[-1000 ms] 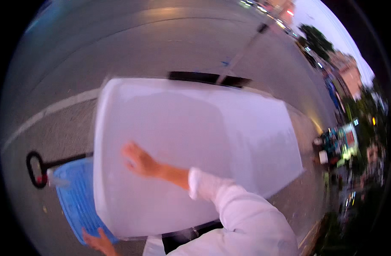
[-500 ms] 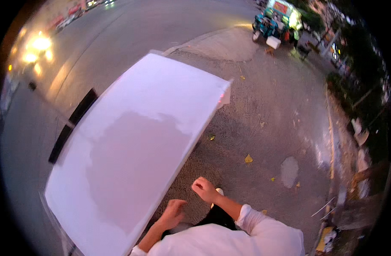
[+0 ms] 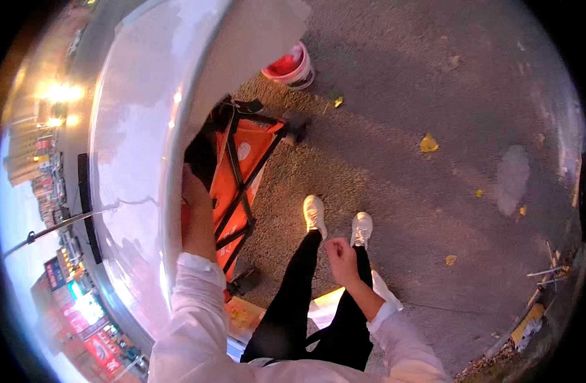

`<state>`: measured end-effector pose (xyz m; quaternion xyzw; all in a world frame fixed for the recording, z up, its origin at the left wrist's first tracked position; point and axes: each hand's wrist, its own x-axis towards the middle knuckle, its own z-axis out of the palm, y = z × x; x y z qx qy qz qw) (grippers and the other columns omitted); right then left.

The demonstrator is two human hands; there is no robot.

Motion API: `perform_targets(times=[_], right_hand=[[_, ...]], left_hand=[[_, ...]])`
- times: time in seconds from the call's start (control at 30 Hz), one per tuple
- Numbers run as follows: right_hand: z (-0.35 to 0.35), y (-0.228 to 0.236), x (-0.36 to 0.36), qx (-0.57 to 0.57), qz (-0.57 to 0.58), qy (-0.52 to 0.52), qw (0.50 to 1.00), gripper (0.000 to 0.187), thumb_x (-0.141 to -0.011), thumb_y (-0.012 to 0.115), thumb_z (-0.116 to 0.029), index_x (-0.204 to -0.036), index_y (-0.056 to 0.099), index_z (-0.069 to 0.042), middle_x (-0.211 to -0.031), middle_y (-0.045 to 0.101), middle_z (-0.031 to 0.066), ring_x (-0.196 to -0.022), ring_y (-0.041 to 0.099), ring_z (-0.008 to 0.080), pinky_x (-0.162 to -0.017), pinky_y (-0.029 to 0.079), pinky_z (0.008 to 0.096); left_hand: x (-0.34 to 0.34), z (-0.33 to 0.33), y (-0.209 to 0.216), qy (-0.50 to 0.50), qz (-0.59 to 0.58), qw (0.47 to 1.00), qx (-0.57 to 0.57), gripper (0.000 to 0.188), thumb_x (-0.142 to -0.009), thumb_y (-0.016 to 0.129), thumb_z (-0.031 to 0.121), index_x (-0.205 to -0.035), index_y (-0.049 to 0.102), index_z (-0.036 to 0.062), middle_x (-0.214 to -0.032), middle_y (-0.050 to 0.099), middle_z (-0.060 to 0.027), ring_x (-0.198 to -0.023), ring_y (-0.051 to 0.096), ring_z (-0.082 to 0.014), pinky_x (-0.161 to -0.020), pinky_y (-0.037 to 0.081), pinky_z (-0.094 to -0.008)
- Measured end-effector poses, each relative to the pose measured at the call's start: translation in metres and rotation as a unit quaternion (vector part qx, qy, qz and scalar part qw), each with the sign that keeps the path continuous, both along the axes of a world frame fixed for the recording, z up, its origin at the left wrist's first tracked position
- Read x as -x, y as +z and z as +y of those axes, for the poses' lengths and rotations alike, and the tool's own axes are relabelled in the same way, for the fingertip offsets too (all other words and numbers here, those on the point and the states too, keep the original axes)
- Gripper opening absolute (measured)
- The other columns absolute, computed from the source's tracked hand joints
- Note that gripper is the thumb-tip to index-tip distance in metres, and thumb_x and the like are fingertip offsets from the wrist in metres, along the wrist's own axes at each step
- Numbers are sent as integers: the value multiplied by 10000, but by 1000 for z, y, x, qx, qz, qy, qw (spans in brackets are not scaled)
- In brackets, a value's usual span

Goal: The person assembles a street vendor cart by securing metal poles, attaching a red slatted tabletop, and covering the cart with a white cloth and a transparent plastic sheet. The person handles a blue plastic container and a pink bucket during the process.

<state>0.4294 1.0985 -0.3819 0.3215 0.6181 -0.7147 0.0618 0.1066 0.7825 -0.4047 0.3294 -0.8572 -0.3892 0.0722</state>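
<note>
A white table-like top [image 3: 136,134] with a glossy surface and a raised pale edge fills the left side. My left hand [image 3: 194,185] reaches in under its near edge, beside an orange folding wagon [image 3: 245,143] with crossed black bars. The fingers are lost in shadow and behind the edge, so their grip does not show. In front of my black-trousered legs hangs my right hand [image 3: 342,260], its fingers curled closed. Nothing shows in it, and it touches nothing.
A white bucket [image 3: 300,78] with red inside stands beyond the wagon. A black bar [image 3: 83,207] runs along the top's far side, near a thin pole [image 3: 47,233]. Yellow leaves [image 3: 429,143] lie on the rough pavement. Sticks [image 3: 548,273] lie near the right-hand curb.
My view has tipped down and closer to the top's underside, bringing the wagon and bucket into sight. My left hand has moved under the edge. My right hand stays curled before me.
</note>
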Motion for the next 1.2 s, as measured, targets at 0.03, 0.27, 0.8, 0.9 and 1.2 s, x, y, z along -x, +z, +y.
perform_targets(times=[0.03, 0.27, 0.8, 0.9, 1.2], right_hand=[[-7, -14, -10, 13, -16, -12, 1000, 100, -888, 556, -124, -892, 568, -26, -695, 539, 11, -624, 477, 61, -537, 393, 230], [-69, -99, -60, 152, -135, -10, 979, 66, -889, 556, -103, -878, 565, -39, -748, 557, 9, -662, 496, 44, -542, 385, 204], [-74, -157, 185, 32, 211, 154, 965, 77, -861, 549, -59, -927, 569, -24, -732, 559, 55, -585, 518, 106, -516, 416, 249], [-72, -145, 239, 1, 349, 212, 913, 105, -827, 552, -13, -930, 570, -22, -725, 550, 83, -564, 522, 151, -505, 414, 275], [-94, -94, 344, -210, 643, 149, 721, 240, -698, 600, 48, -926, 569, -19, -918, 551, 145, -814, 545, 318, -664, 449, 374]], left_hand=[[15, -8, -1, 15, -15, 1000, -8, 431, -930, 456, 301, -1240, 484, 2, -1263, 485, -174, -1184, 435, -304, -999, 332, -387], [66, -54, -27, -10, -105, 994, -25, 429, -923, 466, 294, -1234, 487, -1, -1251, 492, -176, -1173, 443, -303, -992, 338, -387], [54, -97, -70, -33, -76, 995, 54, 424, -907, 489, 279, -1219, 492, -8, -1222, 507, -183, -1146, 461, -300, -974, 352, -389], [27, -113, -50, -39, -60, 995, 66, 424, -904, 493, 277, -1216, 493, -10, -1216, 510, -184, -1141, 464, -300, -970, 354, -390], [-30, -119, -20, -77, -21, 993, 90, 422, -895, 506, 268, -1208, 496, -14, -1200, 518, -188, -1126, 474, -299, -960, 362, -391]])
